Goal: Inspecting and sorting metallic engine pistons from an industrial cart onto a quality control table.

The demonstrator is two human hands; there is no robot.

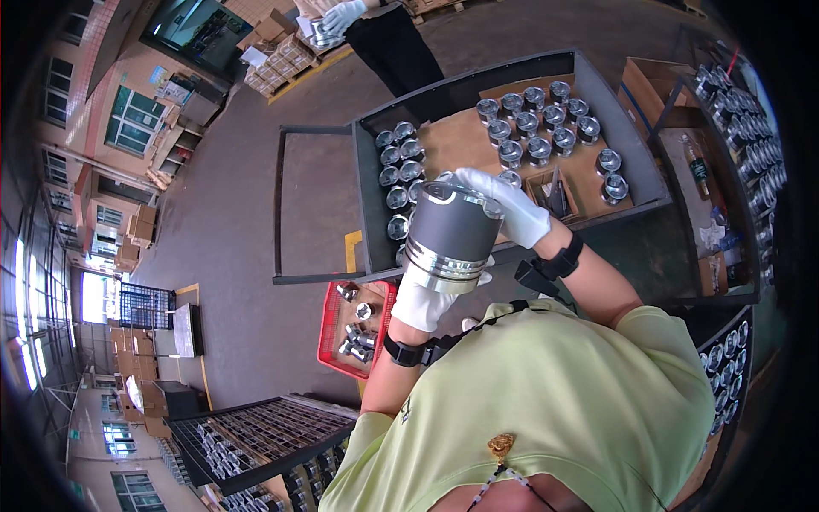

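A large engine piston [455,229] with a dark grey skirt and shiny ring grooves is held up in front of my chest, its grooved end toward me. My left hand [421,304], in a white glove, is closed round its lower left side; the piston hides most of those fingers. On the piston's far right side my right hand [518,213], gloved too, lies with its fingers curled over the rim. Behind it, rows of pistons [526,125] stand on brown board in a dark metal tray table [640,205].
A red plastic basket [324,328] with several loose metal parts sits left of my left forearm. Inside the tray is a small cardboard box [563,207] of tools. Racks of pistons [746,145] stand at right, another rack [269,431] lower left. Across the table stands a gloved person [388,43].
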